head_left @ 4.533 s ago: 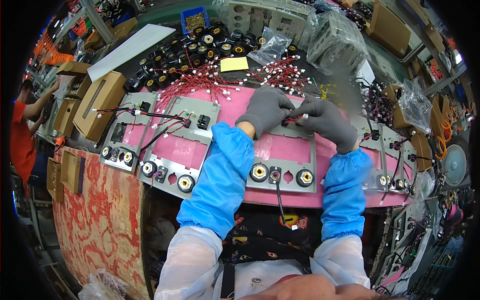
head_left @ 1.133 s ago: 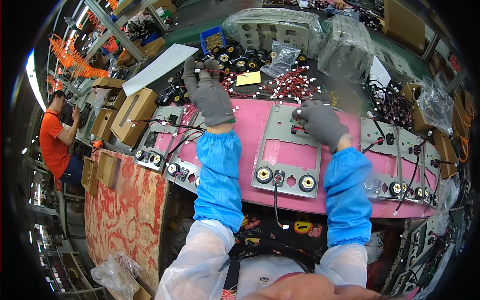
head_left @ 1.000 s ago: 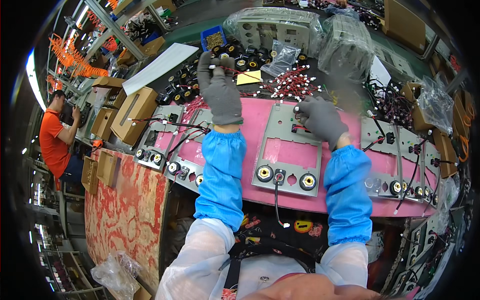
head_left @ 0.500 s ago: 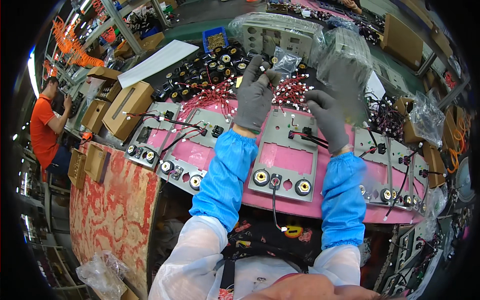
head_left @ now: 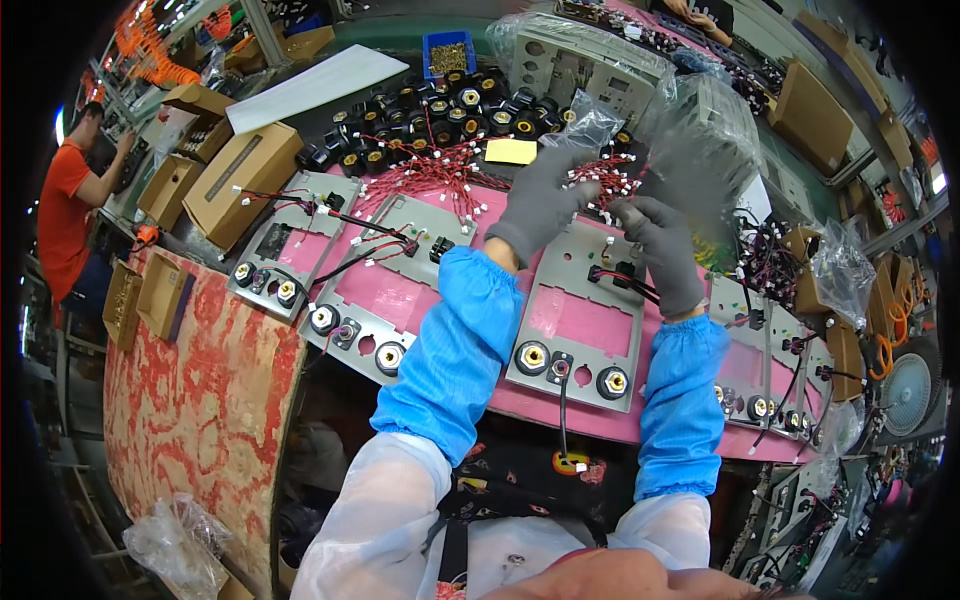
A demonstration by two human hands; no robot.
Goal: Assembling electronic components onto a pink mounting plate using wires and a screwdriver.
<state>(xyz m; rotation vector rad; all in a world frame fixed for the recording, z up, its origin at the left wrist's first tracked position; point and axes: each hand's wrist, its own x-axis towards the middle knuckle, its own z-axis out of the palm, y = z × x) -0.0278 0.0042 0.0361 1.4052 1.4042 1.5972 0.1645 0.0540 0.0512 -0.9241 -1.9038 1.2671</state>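
My left hand (head_left: 545, 207), in a grey glove, reaches over the pile of red wire leads (head_left: 612, 172), its fingers bent together toward the right. My right hand (head_left: 662, 250), also gloved, has thumb and fingertips pinched close to the left fingertips. What either hand holds is too small to make out. Below them lies a grey metal panel (head_left: 540, 315) with a rectangular cutout, two round black fittings with brass centres, and a black connector (head_left: 622, 275) with dark wires. A black cable (head_left: 563, 420) hangs off its near edge.
More grey panels with wiring lie left (head_left: 375, 290) and right (head_left: 745, 352) on the pink work surface (head_left: 480, 388). Behind are black round knobs (head_left: 400, 125), a yellow note (head_left: 511, 151), a blue bin (head_left: 447, 36) and plastic-wrapped housings (head_left: 570, 60). A co-worker in orange (head_left: 65, 205) stands left.
My left hand has lowered and moved right toward my right hand, uncovering the yellow note. Its fingers pointed up before. My right hand has shifted slightly, and the whole view has turned a little.
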